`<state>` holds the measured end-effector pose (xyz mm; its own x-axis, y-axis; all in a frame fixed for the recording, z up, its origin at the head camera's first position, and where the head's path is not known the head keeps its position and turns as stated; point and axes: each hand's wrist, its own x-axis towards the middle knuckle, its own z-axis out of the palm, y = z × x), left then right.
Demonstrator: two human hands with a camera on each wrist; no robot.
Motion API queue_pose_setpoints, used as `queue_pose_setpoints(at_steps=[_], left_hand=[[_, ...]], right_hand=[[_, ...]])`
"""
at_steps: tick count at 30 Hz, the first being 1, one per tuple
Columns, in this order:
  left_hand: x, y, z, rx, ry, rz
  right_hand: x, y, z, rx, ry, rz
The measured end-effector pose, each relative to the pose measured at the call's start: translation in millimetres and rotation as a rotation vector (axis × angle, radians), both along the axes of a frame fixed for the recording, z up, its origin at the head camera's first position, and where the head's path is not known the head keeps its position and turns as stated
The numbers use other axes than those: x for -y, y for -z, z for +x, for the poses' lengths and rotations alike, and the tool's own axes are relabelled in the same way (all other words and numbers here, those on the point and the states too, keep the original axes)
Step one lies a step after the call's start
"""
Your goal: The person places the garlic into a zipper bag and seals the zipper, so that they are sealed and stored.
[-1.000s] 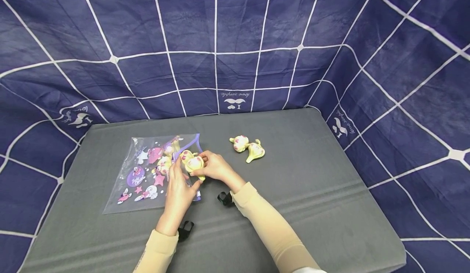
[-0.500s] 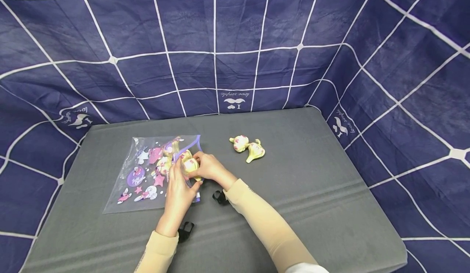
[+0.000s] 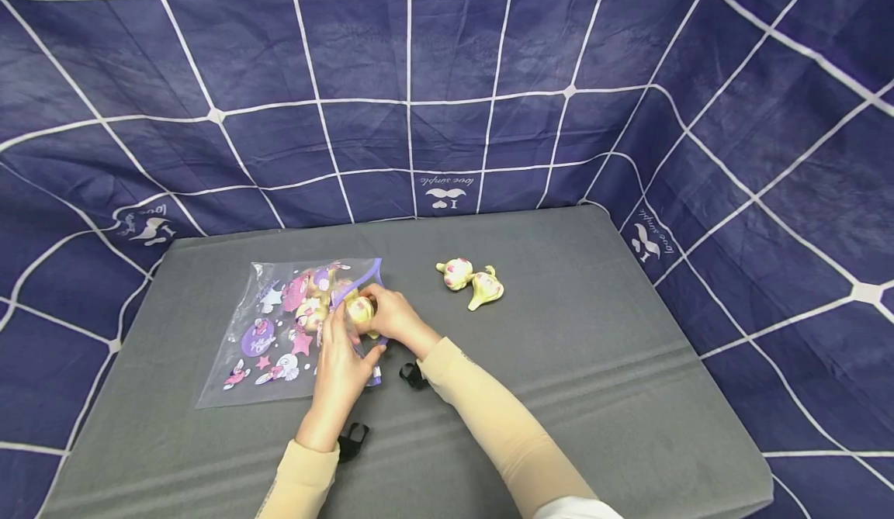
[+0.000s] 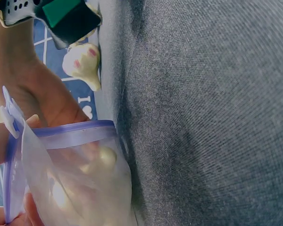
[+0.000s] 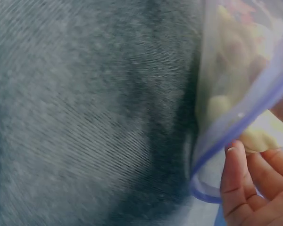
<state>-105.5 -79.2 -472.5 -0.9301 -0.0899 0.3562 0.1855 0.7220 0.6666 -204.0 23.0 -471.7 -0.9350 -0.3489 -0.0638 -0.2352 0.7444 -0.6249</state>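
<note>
A clear zip bag (image 3: 237,340) with purple trim and pink and purple prints lies flat, its mouth facing right. My left hand (image 3: 340,368) holds the bag's mouth apart, thumb and fingers at its edge. In that mouth is a pale yellow garlic bulb (image 3: 360,311) with pink marks, gripped by my right hand (image 3: 396,316), whose fingertips are partly hidden. More garlic (image 3: 311,314) shows through the printed plastic. The left wrist view has the right hand (image 4: 56,96) reaching behind the purple rim, with blurred bulbs (image 4: 75,188) inside the bag.
Two loose garlic bulbs (image 3: 458,272) lie touching on the grey padded table (image 3: 594,348), right of the bag. Black straps (image 3: 352,441) hang at both wrists. Blue cloth (image 3: 447,53) with white grid lines stands behind and at the sides.
My right hand has moved slightly left, carrying its garlic bulb deeper into the bag's mouth. The garlic inside has shifted a little. My left hand stays nearly still; the two loose bulbs have not moved.
</note>
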Motion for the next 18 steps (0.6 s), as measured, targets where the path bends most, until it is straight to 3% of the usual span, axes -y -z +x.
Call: queue_pose_setpoints(at_steps=[10, 18], left_hand=[[0.2, -2.0, 0.2, 0.033, 0.012, 0.001], [-1.0, -1.8, 1.7, 0.04, 0.013, 0.008]], right_hand=[[10.4, 3.6, -5.1, -0.068, 0.0, 0.039], [17.9, 7.3, -5.2, -0.097, 0.051, 0.08]])
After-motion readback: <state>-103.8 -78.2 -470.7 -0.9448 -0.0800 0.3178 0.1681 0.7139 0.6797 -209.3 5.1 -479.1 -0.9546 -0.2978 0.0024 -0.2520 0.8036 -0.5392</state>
